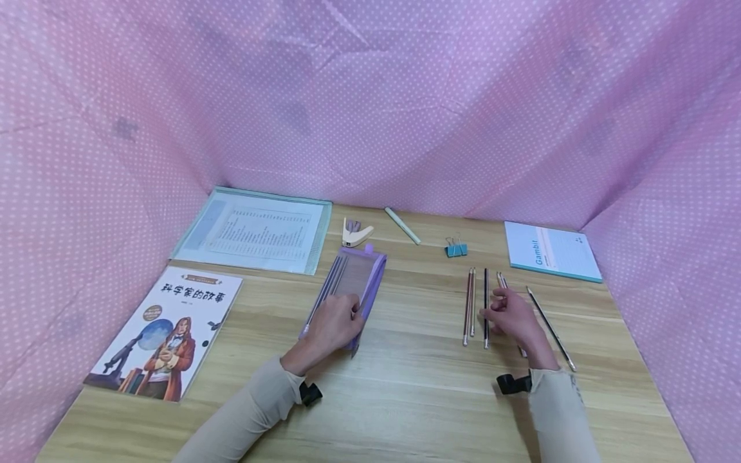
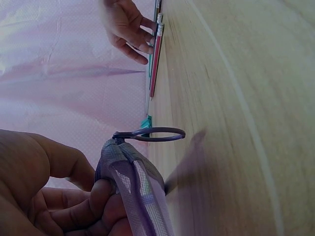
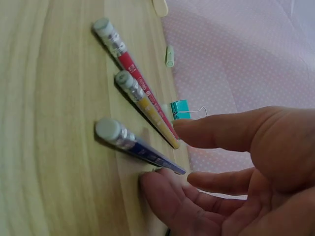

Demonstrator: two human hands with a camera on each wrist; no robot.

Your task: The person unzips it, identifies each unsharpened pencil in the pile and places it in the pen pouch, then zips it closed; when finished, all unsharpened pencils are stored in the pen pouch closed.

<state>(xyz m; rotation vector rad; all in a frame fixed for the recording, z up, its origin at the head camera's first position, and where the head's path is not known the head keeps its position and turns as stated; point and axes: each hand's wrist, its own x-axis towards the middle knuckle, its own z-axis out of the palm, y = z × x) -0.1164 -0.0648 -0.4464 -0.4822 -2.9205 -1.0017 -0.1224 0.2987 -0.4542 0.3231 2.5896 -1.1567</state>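
My left hand (image 1: 334,319) grips the near part of a purple mesh pencil case (image 1: 361,267), which has several pencils showing through its left side. In the left wrist view, curled fingers hold the case beside its zipper, and a ring-shaped zipper pull (image 2: 162,133) sticks out. My right hand (image 1: 514,316) hovers over the pencils at the right, thumb and fingers parted around the far part of a blue pencil (image 3: 152,156); no firm hold shows. Beside that lie a red pencil (image 3: 132,68) and a yellow pencil (image 3: 153,114). More pencils lie partly hidden under this hand.
A dark pencil (image 1: 551,328) lies farther right. Along the back are a stapler-like cream tool (image 1: 359,236), a pale green stick (image 1: 402,225) and a teal binder clip (image 1: 456,249). A notebook (image 1: 556,252), a document folder (image 1: 260,228) and a book (image 1: 168,334) flank the table.
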